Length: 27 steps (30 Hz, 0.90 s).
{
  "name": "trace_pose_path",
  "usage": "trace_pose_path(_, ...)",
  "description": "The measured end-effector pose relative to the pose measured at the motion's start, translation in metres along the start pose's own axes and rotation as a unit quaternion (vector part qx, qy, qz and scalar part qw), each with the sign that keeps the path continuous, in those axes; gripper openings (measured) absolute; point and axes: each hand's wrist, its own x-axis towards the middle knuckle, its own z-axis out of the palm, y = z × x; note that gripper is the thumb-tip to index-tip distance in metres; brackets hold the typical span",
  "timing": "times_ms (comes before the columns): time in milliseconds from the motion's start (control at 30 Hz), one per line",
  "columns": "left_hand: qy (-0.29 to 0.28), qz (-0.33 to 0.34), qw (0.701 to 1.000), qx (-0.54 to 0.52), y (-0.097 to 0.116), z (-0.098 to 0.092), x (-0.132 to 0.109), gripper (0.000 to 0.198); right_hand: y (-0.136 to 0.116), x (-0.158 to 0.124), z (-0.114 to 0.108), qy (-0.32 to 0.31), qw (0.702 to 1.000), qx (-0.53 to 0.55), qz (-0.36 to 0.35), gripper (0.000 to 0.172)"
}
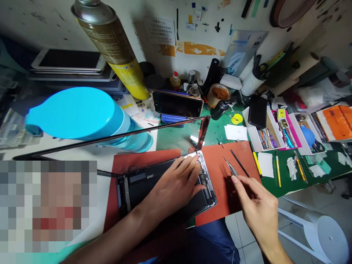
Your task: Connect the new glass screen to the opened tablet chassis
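An opened tablet [137,196] lies on the reddish-brown mat [217,205], its dark batteries and inner parts bare. A clear, black-framed front panel [178,135] stands raised along its far side. My left hand [178,178] rests over the tablet's right part, fingers stretched out to the far right corner, thumb apart near the right edge. What lies under those fingertips is hidden. To the right of the tablet, above the mat, my right hand [258,201] is closed on a slim pointed metal tool [231,168] with a ridged silver grip. Its tip points away, touching nothing.
Behind the tablet stand a blue-lidded bottle [82,113], a spray can [121,55] and a phone [177,104]. A thin black stick [239,163] lies beside the tool. Further right are a white tool box [266,139], a yellow pen [257,165] and a white stool [327,234].
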Motion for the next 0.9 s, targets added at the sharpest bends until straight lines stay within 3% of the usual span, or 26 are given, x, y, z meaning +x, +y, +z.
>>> trace_pose_path(167, 0.025, 0.014, 0.999, 0.016, -0.001, 0.002, 0.000, 0.061, 0.036, 0.024, -0.003, 0.111, 0.982, -0.142, -0.051, 0.038)
trace_pose_path(333, 0.000, 0.004, 1.000, 0.021, 0.002, -0.001, 0.001, 0.061, 0.062, 0.041, 0.008, 0.089, 0.947, -0.295, -0.088, 0.043)
trace_pose_path(533, 0.042, 0.001, 0.999, 0.018, 0.001, -0.008, -0.008, 0.053, 0.063, 0.043, 0.010, 0.069, 0.942, -0.317, -0.087, 0.041)
trace_pose_path(667, 0.078, -0.005, 0.997, 0.010, -0.003, -0.017, -0.036, 0.038, 0.047, 0.046, 0.002, 0.095, 0.961, -0.240, -0.100, 0.039)
trace_pose_path(733, 0.085, -0.003, 0.996, -0.003, -0.004, -0.020, -0.057, 0.040, 0.029, 0.055, 0.000, 0.073, 0.975, -0.174, -0.115, 0.038)
trace_pose_path(833, 0.108, -0.019, 0.994, -0.008, -0.001, -0.022, -0.087, 0.054, -0.009, 0.085, 0.007, -0.051, 0.978, -0.111, -0.169, 0.030)
trace_pose_path(900, 0.101, -0.041, 0.994, -0.025, 0.003, -0.023, -0.101, 0.060, -0.034, 0.114, 0.021, -0.136, 0.960, -0.151, -0.192, 0.029)
